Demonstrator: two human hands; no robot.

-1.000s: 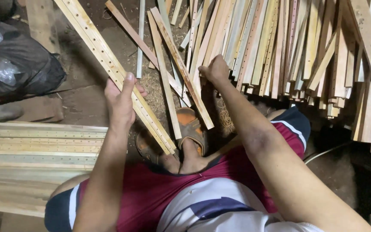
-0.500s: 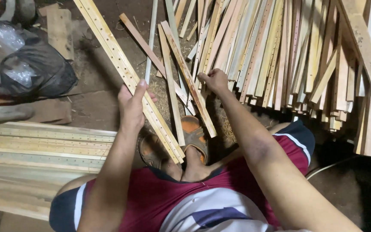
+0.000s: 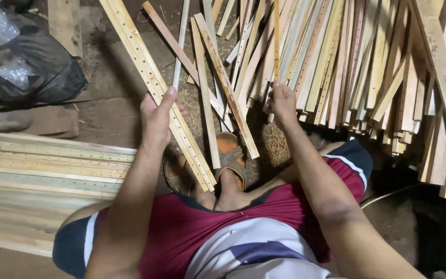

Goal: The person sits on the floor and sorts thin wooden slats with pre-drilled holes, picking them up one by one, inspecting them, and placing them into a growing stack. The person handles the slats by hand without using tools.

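Observation:
My left hand (image 3: 157,118) grips a bundle of long pale wooden slats with rows of small holes (image 3: 145,67), which runs from the top left down to my sandalled foot (image 3: 232,160). My right hand (image 3: 282,101) pinches the near end of a thin upright slat (image 3: 276,36) at the edge of a big loose pile of similar slats (image 3: 347,62). Two loose slats (image 3: 223,77) lie crossed on the ground between my hands.
A neat stack of flat slats (image 3: 37,170) lies at the left beside my knee. A black plastic bag (image 3: 34,70) sits at the upper left. A coil of rubber bands (image 3: 277,144) rests on the dirt floor near my right wrist.
My right hand has lifted a thin slat out of the pile so it stands upright. The left hand keeps its grip on the bundle, which has barely shifted.

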